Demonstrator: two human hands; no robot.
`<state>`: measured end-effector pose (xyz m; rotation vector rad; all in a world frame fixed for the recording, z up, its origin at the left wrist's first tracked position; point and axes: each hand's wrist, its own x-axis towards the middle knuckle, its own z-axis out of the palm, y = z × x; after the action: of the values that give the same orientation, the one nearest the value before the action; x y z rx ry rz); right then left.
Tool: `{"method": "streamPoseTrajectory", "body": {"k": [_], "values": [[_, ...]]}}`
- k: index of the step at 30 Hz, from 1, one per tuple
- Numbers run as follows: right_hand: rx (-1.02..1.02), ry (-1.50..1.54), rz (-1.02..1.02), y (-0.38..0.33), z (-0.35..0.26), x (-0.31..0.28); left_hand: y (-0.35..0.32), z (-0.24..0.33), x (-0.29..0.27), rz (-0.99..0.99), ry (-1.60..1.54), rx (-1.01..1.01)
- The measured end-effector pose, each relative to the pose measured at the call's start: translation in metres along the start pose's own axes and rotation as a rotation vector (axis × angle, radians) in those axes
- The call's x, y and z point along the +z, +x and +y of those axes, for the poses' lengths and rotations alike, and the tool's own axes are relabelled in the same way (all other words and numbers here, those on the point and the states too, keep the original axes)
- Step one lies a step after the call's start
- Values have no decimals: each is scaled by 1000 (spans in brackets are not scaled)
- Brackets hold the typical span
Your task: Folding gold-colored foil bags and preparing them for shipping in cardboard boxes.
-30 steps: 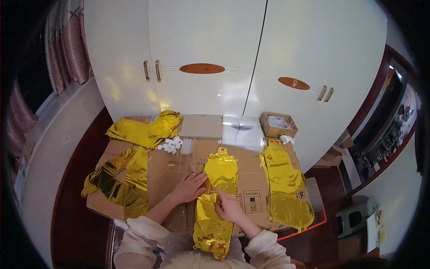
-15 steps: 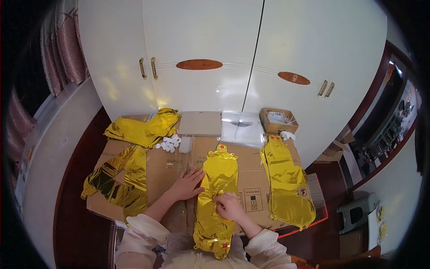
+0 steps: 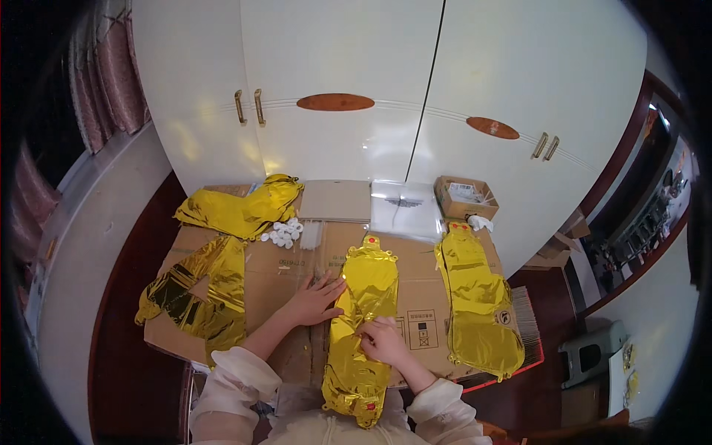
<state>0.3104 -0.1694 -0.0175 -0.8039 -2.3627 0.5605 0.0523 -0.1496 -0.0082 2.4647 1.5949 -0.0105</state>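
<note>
While the right hand [image 3: 382, 341] has its fingers [image 3: 371, 334] curled down and pinching the foil of the gold balloon [image 3: 367, 297] approx. at its middle, the left hand [image 3: 315, 300] lies flat w/ fingers spread open, holding nothing, tips just touching the balloon's left edge. Balloon's long axis runs from the table's near edge, where its lower end hangs over twd the person's lap, up to the far edge, so it stretches away from both hands fwd and back; right hand is on it, left beside it. Cardboard sheet [image 3: 289, 267] covers the table under it, a 2nd flat gold balloon [image 3: 478, 304] lies parallel nr the right edge, crumpled gold foil [image 3: 204, 293] at the left edge, small white caps [image 3: 283, 233] twd the far-left corner.
</note>
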Motion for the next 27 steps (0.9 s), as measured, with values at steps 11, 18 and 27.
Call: {"method": "streamPoseTrajectory", "body": {"k": [11,18,27], "values": [[16,-27,-25,-1,1,0,9,-7,-10,-44,33,13],[34,-30,-70,-1,-1,-3,24,-27,-11,-29,25,40],[41,-99,-78,0,-4,-3,32,-22,-29,-113,83,57]]}}
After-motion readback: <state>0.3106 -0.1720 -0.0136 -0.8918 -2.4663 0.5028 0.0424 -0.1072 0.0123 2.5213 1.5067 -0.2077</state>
